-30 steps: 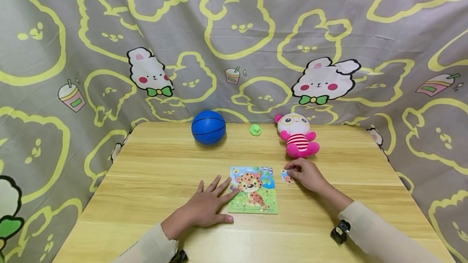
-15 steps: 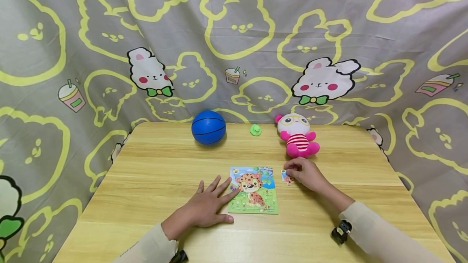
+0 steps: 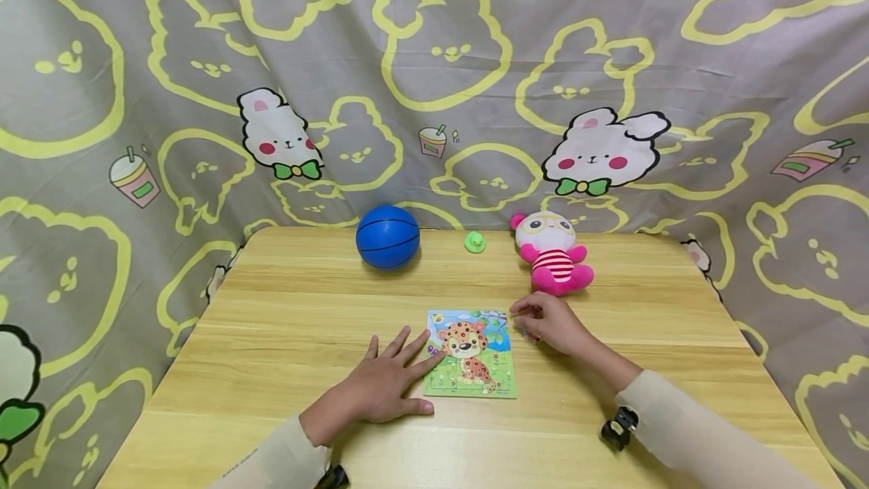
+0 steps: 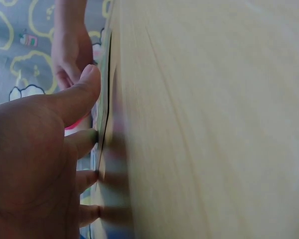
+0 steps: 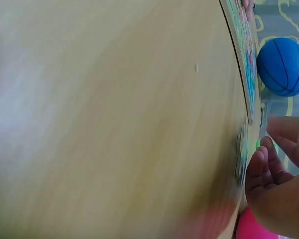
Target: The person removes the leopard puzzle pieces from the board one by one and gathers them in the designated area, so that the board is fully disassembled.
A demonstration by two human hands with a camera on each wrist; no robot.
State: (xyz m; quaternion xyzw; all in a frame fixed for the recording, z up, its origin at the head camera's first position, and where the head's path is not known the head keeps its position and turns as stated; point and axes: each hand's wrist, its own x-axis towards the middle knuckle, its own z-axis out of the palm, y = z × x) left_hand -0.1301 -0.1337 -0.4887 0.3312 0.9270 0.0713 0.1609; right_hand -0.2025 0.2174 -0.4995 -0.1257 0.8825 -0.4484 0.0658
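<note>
A square jigsaw puzzle (image 3: 468, 368) with a cartoon leopard lies on the wooden table. My left hand (image 3: 387, 387) is spread flat at its left side, forefinger reaching over the picture and the other fingertips near its edge. In the left wrist view these fingers (image 4: 82, 144) rest along the thin puzzle board (image 4: 105, 89). My right hand (image 3: 553, 323) is bent low just right of the puzzle, fingertips close to its upper right corner. Below it lie loose puzzle pieces (image 5: 241, 154), mostly hidden in the head view. I cannot tell whether a piece is between its fingers.
A blue basketball (image 3: 388, 238), a small green duck (image 3: 475, 242) and a pink-and-white panda plush (image 3: 553, 262) stand along the back of the table (image 3: 292, 308). Behind them hangs a grey curtain (image 3: 475, 44) with yellow cartoon outlines. The plush sits just beyond my right hand.
My right hand has shifted slightly left toward the puzzle's upper right corner, now covering most of the loose pieces. My left hand and the puzzle have stayed in place.
</note>
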